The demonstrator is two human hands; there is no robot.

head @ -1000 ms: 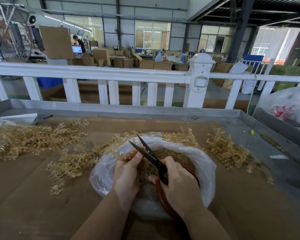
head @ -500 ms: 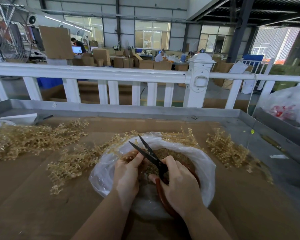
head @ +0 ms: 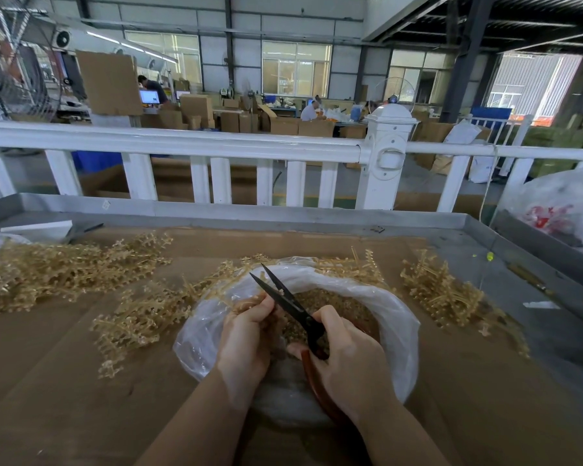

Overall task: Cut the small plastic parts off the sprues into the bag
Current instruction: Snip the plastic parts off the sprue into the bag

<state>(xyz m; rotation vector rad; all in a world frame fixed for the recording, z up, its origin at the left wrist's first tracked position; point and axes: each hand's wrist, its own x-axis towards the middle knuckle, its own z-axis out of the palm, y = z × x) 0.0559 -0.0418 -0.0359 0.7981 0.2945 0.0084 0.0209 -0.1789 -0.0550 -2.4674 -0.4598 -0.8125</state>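
- A white railing (head: 169,144) with a capped post (head: 388,156) runs behind the bench (head: 505,250).
- A white slab (head: 37,229) lies at the bench's far left.
- A large fan (head: 12,67) stands at upper left.
- Cardboard boxes (head: 196,107) and seated workers (head: 308,111) fill the hall beyond.

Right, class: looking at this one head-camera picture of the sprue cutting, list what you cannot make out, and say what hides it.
Head view only:
- Sprue piece in the left hand: mostly covered by its curled fingers.
- Scissors handles: the right hand wraps them.
- Cut parts in the clear plastic bag: too small to tell shape or count.
- Bag's near side: behind both wrists.
- Red-marked bag: cut off by the right edge.
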